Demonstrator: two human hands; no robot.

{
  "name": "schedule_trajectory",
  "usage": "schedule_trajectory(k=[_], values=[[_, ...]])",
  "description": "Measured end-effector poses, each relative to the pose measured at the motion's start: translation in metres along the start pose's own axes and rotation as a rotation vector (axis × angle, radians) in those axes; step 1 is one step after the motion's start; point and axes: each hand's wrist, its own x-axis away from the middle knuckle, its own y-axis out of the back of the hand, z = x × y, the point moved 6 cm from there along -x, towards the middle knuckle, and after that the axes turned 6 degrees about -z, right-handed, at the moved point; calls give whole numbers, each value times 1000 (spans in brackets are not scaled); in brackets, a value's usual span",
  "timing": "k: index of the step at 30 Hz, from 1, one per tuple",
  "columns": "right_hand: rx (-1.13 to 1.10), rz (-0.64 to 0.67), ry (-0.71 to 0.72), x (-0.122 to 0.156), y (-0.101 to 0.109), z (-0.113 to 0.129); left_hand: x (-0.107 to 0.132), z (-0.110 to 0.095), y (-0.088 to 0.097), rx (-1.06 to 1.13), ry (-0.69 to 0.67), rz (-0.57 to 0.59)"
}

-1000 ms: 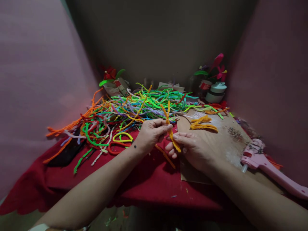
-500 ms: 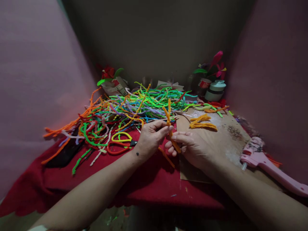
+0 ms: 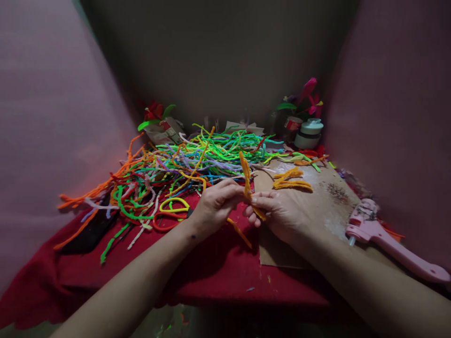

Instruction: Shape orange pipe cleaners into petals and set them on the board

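Both my hands meet above the red cloth (image 3: 218,267) at the middle of the table. My left hand (image 3: 214,205) pinches an orange pipe cleaner (image 3: 246,176) just below its upright, doubled tips. My right hand (image 3: 282,212) grips the same pipe cleaner lower down, and an orange end sticks out under its fingers. A loose orange strand (image 3: 239,232) lies on the cloth below the hands. Behind them spreads a big tangle of coloured pipe cleaners (image 3: 183,164).
A cardboard sheet (image 3: 317,197) on the right carries bent orange pieces (image 3: 291,180). A pink glue gun (image 3: 387,244) lies at the right edge. Orange-handled scissors (image 3: 165,218) rest left of my hands. A white jar (image 3: 308,133) and pipe-cleaner flowers (image 3: 310,96) stand at the back right.
The two upright orange tips, apart a second ago, have come together into one narrow strand. My hands have drawn slightly closer, and the view has shifted a little.
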Motion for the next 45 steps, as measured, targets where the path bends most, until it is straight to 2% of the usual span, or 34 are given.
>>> schedule_trajectory(k=[2, 5, 8, 11, 14, 16, 18, 20, 21, 23, 24, 25, 27, 30, 32, 35, 37, 39, 40, 43, 45], values=[[41, 25, -15, 1, -1, 0, 2, -8, 2, -243, -258, 39], [125, 32, -15, 3, -3, 0, 7, -18, 1, -585, -500, 93], [223, 35, 14, 6, -7, 3, 10, -35, -1, -801, -609, 134], [435, 9, 113, 10, -10, 8, 9, -48, -5, -904, -544, 219], [813, -68, 426, 19, -13, 20, 1, -49, -6, -870, -333, 324], [1047, -134, 710, 30, -16, 28, -7, -40, -3, -716, -90, 373], [1193, -174, 948, 42, -21, 30, -11, -20, -2, -401, 261, 418], [1250, -186, 1117, 51, -25, 30, -5, -1, -8, 49, 647, 433], [1258, -190, 1175, 54, -27, 30, -1, 7, -10, 253, 810, 391], [1229, -196, 1229, 58, -28, 31, 7, 14, -17, 560, 1037, 341], [1189, -201, 1223, 59, -27, 33, 10, 14, -18, 648, 1086, 326], [1138, -206, 1189, 58, -25, 34, 11, 13, -18, 687, 1090, 319], [996, -212, 1035, 53, -19, 38, 6, 7, -9, 629, 958, 259], [691, -162, 710, 41, -12, 39, -11, -11, 20, 346, 543, 64], [514, -98, 544, 36, -13, 38, -18, -28, 33, 122, 221, 7], [430, -50, 455, 34, -16, 37, -17, -47, 30, -208, -156, 61], [472, -65, 491, 35, -16, 38, -15, -50, 23, -312, -253, 103], [571, -101, 579, 38, -14, 39, -17, -46, 16, -292, -189, 121], [647, -129, 648, 40, -14, 40, -18, -42, 14, -238, -92, 120], [902, -234, 929, 49, -15, 45, -17, -20, 2, 72, 332, 177], [979, -278, 1036, 53, -16, 47, -14, -11, -8, 302, 521, 243]])
